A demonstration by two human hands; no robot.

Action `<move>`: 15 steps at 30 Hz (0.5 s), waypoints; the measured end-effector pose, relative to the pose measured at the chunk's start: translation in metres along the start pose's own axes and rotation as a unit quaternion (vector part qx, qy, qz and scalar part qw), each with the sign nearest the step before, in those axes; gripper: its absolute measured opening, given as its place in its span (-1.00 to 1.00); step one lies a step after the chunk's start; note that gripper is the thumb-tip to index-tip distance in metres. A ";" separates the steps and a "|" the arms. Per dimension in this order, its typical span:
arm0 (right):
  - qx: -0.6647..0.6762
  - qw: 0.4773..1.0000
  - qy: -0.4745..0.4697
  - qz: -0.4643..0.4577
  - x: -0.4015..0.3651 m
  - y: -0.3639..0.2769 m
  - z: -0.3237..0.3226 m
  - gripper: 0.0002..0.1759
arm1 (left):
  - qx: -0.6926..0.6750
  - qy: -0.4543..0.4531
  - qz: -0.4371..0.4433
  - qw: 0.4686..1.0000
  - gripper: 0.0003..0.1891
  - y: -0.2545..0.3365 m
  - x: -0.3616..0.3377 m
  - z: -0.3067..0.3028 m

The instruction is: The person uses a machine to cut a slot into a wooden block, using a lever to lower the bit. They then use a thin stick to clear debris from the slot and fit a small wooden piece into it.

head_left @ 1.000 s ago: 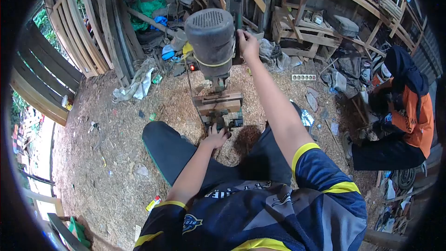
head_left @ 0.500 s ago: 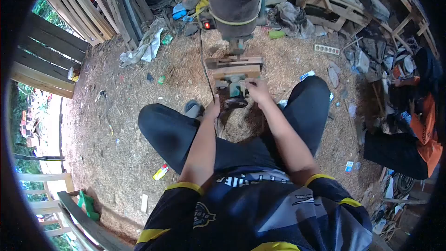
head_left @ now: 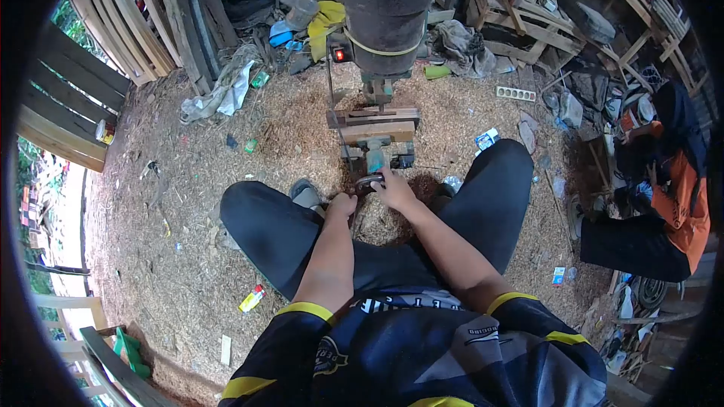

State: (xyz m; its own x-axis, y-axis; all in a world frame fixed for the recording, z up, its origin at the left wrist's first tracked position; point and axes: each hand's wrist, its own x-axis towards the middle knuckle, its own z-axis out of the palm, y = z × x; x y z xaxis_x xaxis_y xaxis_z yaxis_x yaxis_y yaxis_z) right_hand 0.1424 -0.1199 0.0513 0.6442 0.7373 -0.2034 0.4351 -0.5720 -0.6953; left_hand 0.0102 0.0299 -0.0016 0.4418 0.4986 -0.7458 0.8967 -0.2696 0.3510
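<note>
Ahead of me stands a dark machine with a motor housing [head_left: 385, 19] above a chuck [head_left: 378, 90]. Below the chuck, a pale wooden block [head_left: 377, 133] lies across the machine's vise. A long thin dark lever [head_left: 335, 109] runs down the machine's left side. My left hand [head_left: 342, 206] is closed around its lower end. My right hand [head_left: 394, 190] is closed on the rim of a dark handwheel [head_left: 368, 182] at the vise's near side. The fingers partly hide the wheel.
Wood shavings cover the ground. A person in orange and black [head_left: 675, 211] is at the right. Planks [head_left: 185, 22] lean at the back left, and a wooden rack [head_left: 528, 22] stands at the back right. A yellow bottle [head_left: 252, 299] lies near my left knee [head_left: 260, 211].
My right hand has moved from beside the vise onto the handwheel. My left hand is slightly lower in view. The camera view has shifted, showing more of the motor's top.
</note>
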 end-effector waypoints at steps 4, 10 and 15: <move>-0.044 0.998 -0.053 -0.001 -0.003 -0.015 -0.018 -0.24 | 0.078 0.029 0.049 0.995 -0.43 -0.015 0.025 0.014; 0.048 0.993 -0.105 0.038 0.019 0.001 -0.011 -0.10 | 0.137 0.009 0.060 0.989 -0.49 -0.001 0.001 0.005; 0.064 0.990 -0.116 0.055 0.019 -0.004 -0.016 -0.07 | 0.138 0.040 0.060 0.988 -0.49 0.003 -0.005 0.008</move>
State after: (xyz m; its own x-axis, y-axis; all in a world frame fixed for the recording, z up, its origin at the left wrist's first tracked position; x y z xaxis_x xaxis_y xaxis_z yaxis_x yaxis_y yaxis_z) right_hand 0.1627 -0.1098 0.0608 0.5146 0.7443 -0.4256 0.2773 -0.6141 -0.7389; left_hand 0.0102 0.0205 -0.0015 0.5555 0.5096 -0.6570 0.8011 -0.5396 0.2589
